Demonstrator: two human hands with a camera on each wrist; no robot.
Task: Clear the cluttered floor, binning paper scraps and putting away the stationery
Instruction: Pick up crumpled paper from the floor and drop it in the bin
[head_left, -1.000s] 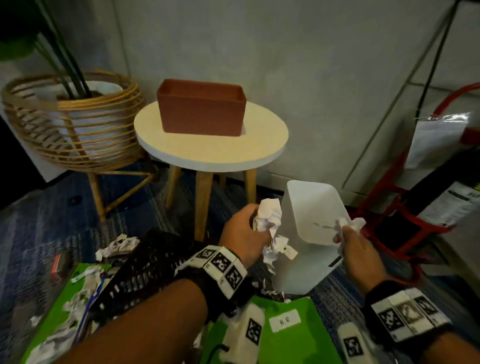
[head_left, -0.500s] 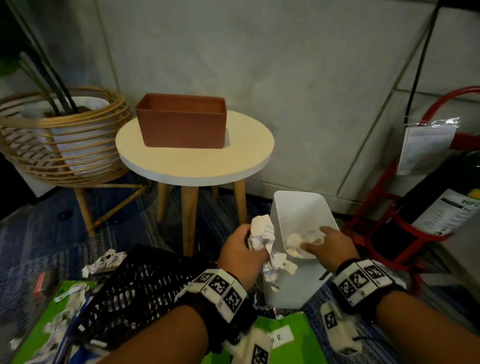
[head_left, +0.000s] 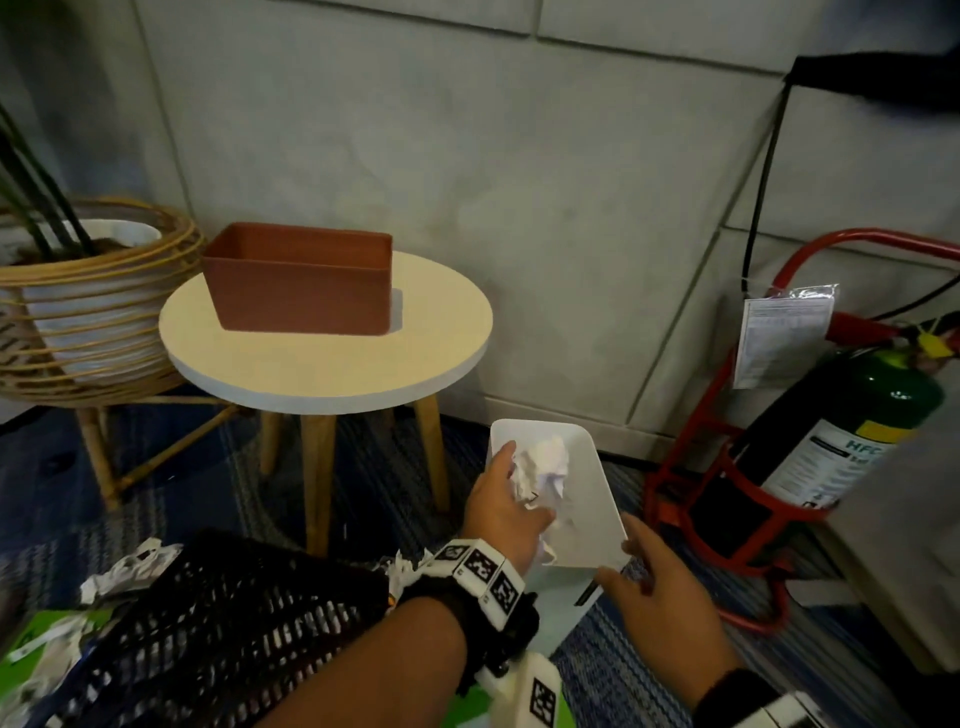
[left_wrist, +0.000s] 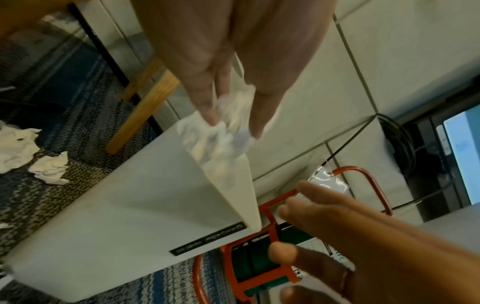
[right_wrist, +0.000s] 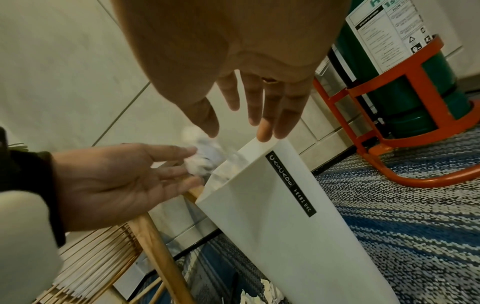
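White crumpled paper (head_left: 545, 470) is at the mouth of the tilted white bin (head_left: 597, 519), at 5 o'clock from the round counter (head_left: 322, 369). The left hand (head_left: 506, 512) touches the paper, fingers straight and apart. The right hand (head_left: 654, 577), fingers spread, holds nothing at the bin's 5 o'clock corner. Paper scraps (head_left: 130, 569) lie on the floor at the counter's 8 o'clock.

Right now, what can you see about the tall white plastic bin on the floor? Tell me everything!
The tall white plastic-looking bin is smooth and open-topped, with a black label strip below its rim. It stands on blue patterned carpet near the wall. Crumpled white paper sits at its mouth, touched by straight fingers of the left hand. The spread right hand hovers by the near rim; contact is unclear.
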